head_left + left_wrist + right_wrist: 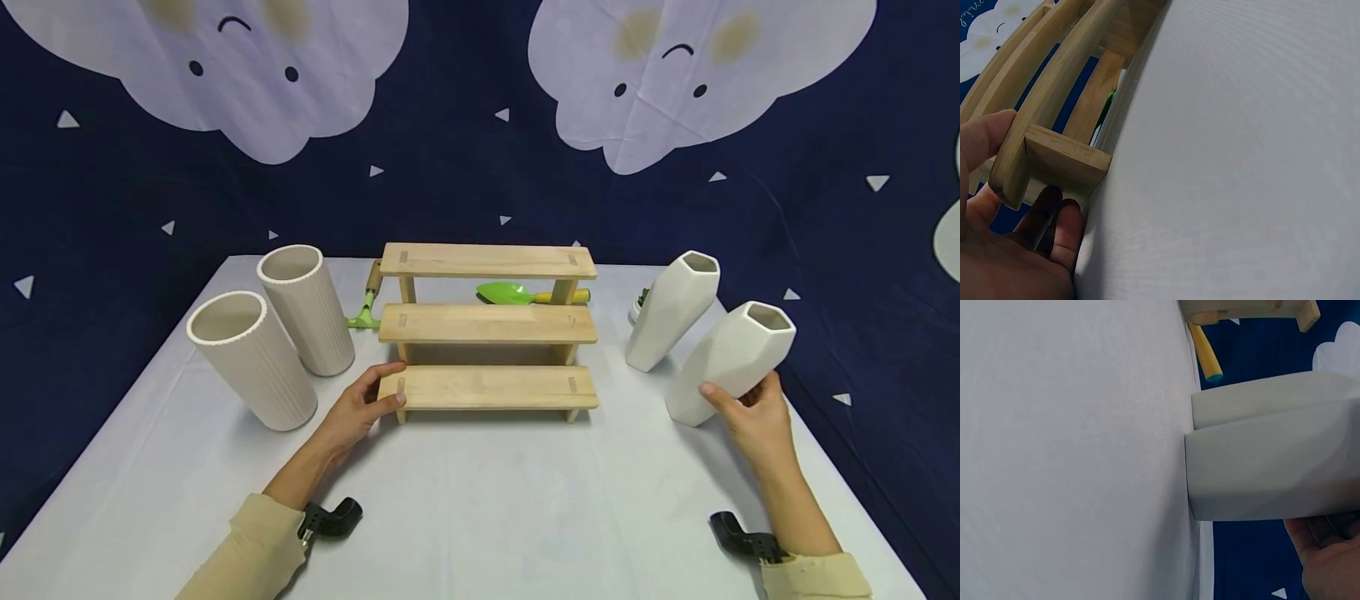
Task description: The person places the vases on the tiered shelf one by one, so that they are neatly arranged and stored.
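My left hand (pixel 360 408) grips the left end of the lowest step of a three-tier wooden plant stand (pixel 487 387). In the left wrist view, fingers reach under that step (pixel 1060 94), beside its wooden leg. At the right, my right hand (pixel 753 421) holds a white faceted vase (pixel 731 358) low on its side, thumb on the near face. The vase's base is at the tabletop in the right wrist view, where the vase body (pixel 1266 469) hides part of the fingers. A second white vase (pixel 672 308) stands just behind it.
Two ribbed white cylinder vases (pixel 258 367) stand at the left. Behind the stand lie a green trowel (pixel 506 292) with a yellow handle and a green hand rake (pixel 365 312). A small potted plant (pixel 637 305) is partly hidden by the rear vase. White cloth (pixel 495 508) covers the table.
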The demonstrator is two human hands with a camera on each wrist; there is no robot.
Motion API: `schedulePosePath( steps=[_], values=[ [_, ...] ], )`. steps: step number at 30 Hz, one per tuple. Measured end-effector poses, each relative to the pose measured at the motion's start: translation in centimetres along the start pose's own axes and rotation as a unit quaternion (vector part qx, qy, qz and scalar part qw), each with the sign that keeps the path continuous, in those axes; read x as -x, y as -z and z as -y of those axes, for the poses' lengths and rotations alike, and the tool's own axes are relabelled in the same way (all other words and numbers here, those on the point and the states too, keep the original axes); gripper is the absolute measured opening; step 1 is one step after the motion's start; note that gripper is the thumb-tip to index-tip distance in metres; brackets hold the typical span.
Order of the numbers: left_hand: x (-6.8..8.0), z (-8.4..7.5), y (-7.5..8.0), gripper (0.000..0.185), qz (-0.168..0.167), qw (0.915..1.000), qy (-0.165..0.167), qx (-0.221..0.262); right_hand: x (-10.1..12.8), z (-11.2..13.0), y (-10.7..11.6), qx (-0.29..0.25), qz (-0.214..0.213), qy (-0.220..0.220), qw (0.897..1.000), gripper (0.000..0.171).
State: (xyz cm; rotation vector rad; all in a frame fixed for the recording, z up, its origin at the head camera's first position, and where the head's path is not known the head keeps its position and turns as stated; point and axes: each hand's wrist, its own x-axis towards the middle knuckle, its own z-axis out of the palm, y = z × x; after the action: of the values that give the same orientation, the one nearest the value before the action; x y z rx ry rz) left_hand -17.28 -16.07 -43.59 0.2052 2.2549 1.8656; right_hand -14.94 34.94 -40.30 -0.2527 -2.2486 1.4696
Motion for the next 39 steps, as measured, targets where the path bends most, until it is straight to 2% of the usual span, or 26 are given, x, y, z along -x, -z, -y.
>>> schedulePosePath(
  steps=[4,8,16,30,39],
  values=[
    [0.0,0.1,0.0,0.054,0.002,1.0,-0.004,0.004,-0.1,-0.1,0.2,-0.029,0.008,0.016,0.999,0.065],
    [0.1,0.1,0.0,0.053,0.001,0.9999,-0.009,0.006,-0.2,-0.3,0.3,-0.025,0.019,0.028,0.999,0.064],
    [0.0,0.2,0.0,0.054,0.001,1.0,-0.007,0.004,-0.5,-0.6,0.6,-0.136,0.057,0.033,0.989,0.058],
    [0.0,0.2,0.1,0.053,0.0,0.9999,-0.005,0.01,-0.6,-0.9,0.9,-0.171,0.096,0.045,0.98,0.058],
    [-0.1,0.1,0.0,0.054,-0.001,1.0,-0.001,0.01,-0.5,-1.1,0.9,-0.172,0.08,0.032,0.981,0.059]
  ],
)
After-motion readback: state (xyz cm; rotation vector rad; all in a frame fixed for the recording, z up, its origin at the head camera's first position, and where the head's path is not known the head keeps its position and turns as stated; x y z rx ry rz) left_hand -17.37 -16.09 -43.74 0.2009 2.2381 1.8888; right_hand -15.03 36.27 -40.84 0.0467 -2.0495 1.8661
